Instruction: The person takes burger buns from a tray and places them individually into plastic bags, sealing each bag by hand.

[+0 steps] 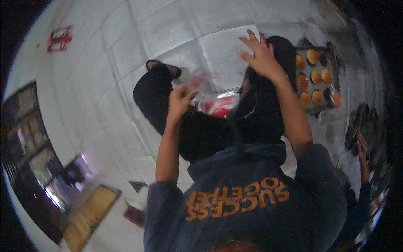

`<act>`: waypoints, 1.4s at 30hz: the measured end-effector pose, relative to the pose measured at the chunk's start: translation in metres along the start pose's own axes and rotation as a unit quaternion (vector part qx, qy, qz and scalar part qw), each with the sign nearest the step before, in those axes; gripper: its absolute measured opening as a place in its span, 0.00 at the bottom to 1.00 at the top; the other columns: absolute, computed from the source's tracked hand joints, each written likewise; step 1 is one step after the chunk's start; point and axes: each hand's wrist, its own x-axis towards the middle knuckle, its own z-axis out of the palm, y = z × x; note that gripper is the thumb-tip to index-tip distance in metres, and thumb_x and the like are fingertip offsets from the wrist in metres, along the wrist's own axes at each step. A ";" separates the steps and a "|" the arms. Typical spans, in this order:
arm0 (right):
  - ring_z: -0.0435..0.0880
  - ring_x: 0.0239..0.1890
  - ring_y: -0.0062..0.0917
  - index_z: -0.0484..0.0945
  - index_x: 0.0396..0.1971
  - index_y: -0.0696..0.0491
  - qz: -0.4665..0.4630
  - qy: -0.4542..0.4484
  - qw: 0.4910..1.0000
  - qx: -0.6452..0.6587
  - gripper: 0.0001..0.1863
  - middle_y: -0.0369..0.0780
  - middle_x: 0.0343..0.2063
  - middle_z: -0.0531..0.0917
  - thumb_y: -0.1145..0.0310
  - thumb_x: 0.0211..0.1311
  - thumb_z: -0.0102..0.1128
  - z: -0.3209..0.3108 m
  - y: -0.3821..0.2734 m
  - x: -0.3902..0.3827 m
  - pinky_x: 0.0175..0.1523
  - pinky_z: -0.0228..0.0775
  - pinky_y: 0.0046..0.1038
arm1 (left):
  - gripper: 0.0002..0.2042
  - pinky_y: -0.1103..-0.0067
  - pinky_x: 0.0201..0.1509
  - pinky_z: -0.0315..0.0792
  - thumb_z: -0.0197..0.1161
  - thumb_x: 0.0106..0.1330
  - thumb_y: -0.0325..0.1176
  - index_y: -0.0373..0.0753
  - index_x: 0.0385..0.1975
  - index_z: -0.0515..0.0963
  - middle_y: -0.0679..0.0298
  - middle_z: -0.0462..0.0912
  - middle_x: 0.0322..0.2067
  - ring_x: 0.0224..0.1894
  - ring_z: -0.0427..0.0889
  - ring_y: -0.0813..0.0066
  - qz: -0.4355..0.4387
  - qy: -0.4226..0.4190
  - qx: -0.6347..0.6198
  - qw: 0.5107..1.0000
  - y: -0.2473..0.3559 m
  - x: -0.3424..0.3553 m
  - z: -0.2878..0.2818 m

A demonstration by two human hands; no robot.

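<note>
My left hand (pixel 180 101) is closed in a pinch on a clear plastic bag (pixel 199 81) with red print, which is smeared by motion. Below it, between my thighs, lie more clear plastic bags (pixel 220 106) with red and white print. My right hand (pixel 261 56) is raised by my right knee with the fingers spread, and holds nothing. To its right, a metal tray (pixel 308 108) bears several round golden buns (pixel 317 77) in rows, some with darker tops.
At the far right another person's hand (pixel 362 145) and arm show beside dark, blurred shapes. A yellow-brown board (pixel 90 216) and a small dark red object (pixel 134 216) lie at the lower left. A red object (pixel 60 39) is at the upper left, on pale flooring (pixel 121 50).
</note>
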 end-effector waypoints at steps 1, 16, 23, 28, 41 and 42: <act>0.79 0.42 0.32 0.71 0.45 0.59 0.071 0.010 0.991 0.116 0.19 0.45 0.42 0.78 0.60 0.60 0.52 -0.015 0.008 0.015 0.48 0.68 0.26 | 0.10 0.78 0.29 0.65 0.56 0.60 0.35 0.33 0.29 0.74 0.65 0.74 0.20 0.24 0.70 0.78 -0.047 0.052 -0.076 0.995 -0.017 -0.002 -0.007; 0.78 0.34 0.26 0.72 0.42 0.57 0.692 0.218 0.614 0.312 0.21 0.39 0.35 0.78 0.62 0.48 0.61 0.145 0.453 -0.175 0.37 0.70 0.27 | 0.08 0.85 0.25 0.55 0.54 0.61 0.34 0.38 0.26 0.74 0.74 0.70 0.22 0.22 0.62 0.87 -0.284 0.109 -0.107 0.947 -0.088 -0.019 -0.087; 0.78 0.38 0.29 0.72 0.43 0.59 0.689 0.325 0.524 0.383 0.26 0.39 0.37 0.78 0.64 0.44 0.67 0.120 0.467 -0.181 0.41 0.72 0.29 | 0.07 0.83 0.32 0.62 0.55 0.60 0.35 0.38 0.31 0.73 0.72 0.73 0.25 0.29 0.69 0.82 -0.322 0.071 -0.105 0.938 -0.044 0.039 -0.055; 0.78 0.38 0.26 0.72 0.41 0.60 0.535 0.307 0.784 0.072 0.25 0.41 0.35 0.78 0.66 0.42 0.70 0.032 0.281 -0.027 0.40 0.72 0.28 | 0.15 0.80 0.36 0.65 0.52 0.63 0.42 0.37 0.41 0.71 0.66 0.74 0.33 0.34 0.71 0.77 -0.245 0.099 -0.178 0.948 -0.014 0.047 -0.044; 0.78 0.37 0.22 0.68 0.38 0.58 0.316 -0.001 0.922 0.222 0.14 0.38 0.29 0.77 0.77 0.52 0.59 -0.015 -0.016 0.002 0.42 0.70 0.23 | 0.26 0.65 0.58 0.60 0.44 0.65 0.47 0.42 0.60 0.58 0.59 0.60 0.59 0.56 0.66 0.58 -0.050 0.062 -0.584 0.808 0.034 0.093 0.097; 0.78 0.37 0.22 0.69 0.38 0.59 0.283 0.012 0.908 0.308 0.13 0.38 0.30 0.78 0.76 0.52 0.59 0.004 -0.020 0.010 0.41 0.71 0.23 | 0.26 0.64 0.58 0.58 0.45 0.64 0.49 0.47 0.60 0.58 0.60 0.61 0.59 0.54 0.67 0.58 -0.108 -0.038 -0.719 0.685 0.026 0.129 0.109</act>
